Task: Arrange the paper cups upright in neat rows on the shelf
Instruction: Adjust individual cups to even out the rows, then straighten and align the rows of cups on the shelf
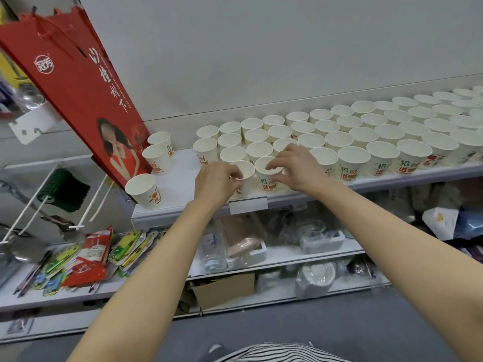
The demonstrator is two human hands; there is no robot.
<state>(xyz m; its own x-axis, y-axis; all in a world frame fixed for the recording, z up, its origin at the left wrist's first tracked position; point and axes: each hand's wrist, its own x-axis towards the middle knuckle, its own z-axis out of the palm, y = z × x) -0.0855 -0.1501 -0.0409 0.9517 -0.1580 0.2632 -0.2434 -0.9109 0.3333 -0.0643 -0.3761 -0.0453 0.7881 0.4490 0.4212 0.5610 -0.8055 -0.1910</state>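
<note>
Several white paper cups with red and green print stand upright in rows (pixel 347 137) along the white shelf (pixel 183 178). At the rows' left front end, my left hand (pixel 217 180) grips one cup (pixel 247 169) by its rim and side. My right hand (pixel 295 165) pinches the rim of the neighbouring cup (pixel 266 176). Three loose cups stand apart at the shelf's left: two near the back (pixel 158 155) and one at the front corner (pixel 143 190).
A red paper bag (pixel 83 95) leans across the shelf's left end. A price-tag holder (pixel 248 205) hangs on the shelf edge. Lower shelves hold packets (pixel 91 254), plastic-wrapped goods (pixel 313 278) and a cardboard box (pixel 224 291). White hooks (pixel 39 205) stick out at left.
</note>
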